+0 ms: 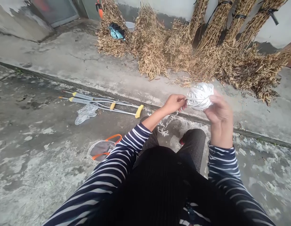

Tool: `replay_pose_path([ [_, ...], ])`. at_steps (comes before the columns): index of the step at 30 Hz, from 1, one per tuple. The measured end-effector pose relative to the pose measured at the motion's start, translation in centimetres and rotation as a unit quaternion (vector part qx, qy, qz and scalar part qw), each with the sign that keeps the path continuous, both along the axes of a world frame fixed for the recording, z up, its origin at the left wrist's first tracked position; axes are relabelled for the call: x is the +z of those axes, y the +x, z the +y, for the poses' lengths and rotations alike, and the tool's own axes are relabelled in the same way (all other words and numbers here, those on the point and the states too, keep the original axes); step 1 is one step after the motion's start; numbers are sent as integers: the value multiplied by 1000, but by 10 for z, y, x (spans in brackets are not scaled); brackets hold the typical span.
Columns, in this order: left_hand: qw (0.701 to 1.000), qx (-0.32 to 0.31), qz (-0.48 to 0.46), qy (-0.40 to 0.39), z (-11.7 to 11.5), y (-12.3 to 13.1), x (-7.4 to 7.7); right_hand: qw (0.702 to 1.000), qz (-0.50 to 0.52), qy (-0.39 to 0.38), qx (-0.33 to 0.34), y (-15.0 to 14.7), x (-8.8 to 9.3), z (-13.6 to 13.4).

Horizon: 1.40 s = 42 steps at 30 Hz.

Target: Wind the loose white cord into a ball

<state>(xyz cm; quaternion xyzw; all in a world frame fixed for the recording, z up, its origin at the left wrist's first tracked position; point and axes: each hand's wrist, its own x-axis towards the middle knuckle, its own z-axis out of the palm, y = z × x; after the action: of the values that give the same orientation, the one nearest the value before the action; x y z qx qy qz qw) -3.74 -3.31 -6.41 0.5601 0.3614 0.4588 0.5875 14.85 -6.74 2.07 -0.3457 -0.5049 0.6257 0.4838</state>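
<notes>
A wound ball of white flat cord (200,96) is held up in front of my body, over the edge of the concrete step. My right hand (219,108) grips the ball from its right side, fingers partly blurred. On the other side, my left hand (175,103) is closed in a pinch at the ball's left edge, on what looks like a strand of the cord. A loose tangle of white cord (163,129) lies on the ground between my legs.
Metal crutches (105,103) with yellow pads lie on the left, beside a crumpled clear plastic bag (86,113). Nearer is a bag with orange handles (101,150). Dried plant bundles (155,44) lean on the wall beyond the raised concrete step (77,67).
</notes>
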Motion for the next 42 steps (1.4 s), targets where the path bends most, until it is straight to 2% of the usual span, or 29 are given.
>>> replay_pose_path([
  [3, 999, 13, -2, -47, -4, 2, -18, 999, 19, -27, -41, -8, -17, -11],
  [6, 997, 20, -20, -74, -8, 1, -31, 998, 11, -19, -58, -15, -21, -15],
  [9, 996, 13, -35, -79, -7, -3, -35, 999, -4, 6, -50, -17, -12, -10],
  [14, 996, 26, -37, -82, -2, -8, -32, 998, -34, 58, -19, -13, 7, -2],
  [19, 992, 31, -18, -122, 3, -11, -40, 997, -40, 61, -38, -12, 10, -12],
  [23, 989, 29, -12, -146, 6, -10, -50, 996, -37, 62, -56, -11, 12, -28],
  [27, 986, 26, 7, -163, 6, -8, -65, 990, -36, 93, -97, -5, 24, -44],
  [29, 984, 12, 6, -176, 2, -8, -75, 982, -42, 130, -132, 2, 33, -49],
  [31, 983, -27, -1, -183, -5, -8, -85, 971, -55, 161, -166, 10, 39, -52],
  [34, 983, -42, 36, -174, -16, -7, -91, 968, -71, 159, -183, 19, 45, -47],
  [37, 990, -9, 66, -127, -23, 3, -79, 974, -64, 146, -161, 21, 43, -36],
  [42, 995, -7, -93, -35, -22, 40, -25, 985, -93, 109, -99, 7, 29, -13],
])
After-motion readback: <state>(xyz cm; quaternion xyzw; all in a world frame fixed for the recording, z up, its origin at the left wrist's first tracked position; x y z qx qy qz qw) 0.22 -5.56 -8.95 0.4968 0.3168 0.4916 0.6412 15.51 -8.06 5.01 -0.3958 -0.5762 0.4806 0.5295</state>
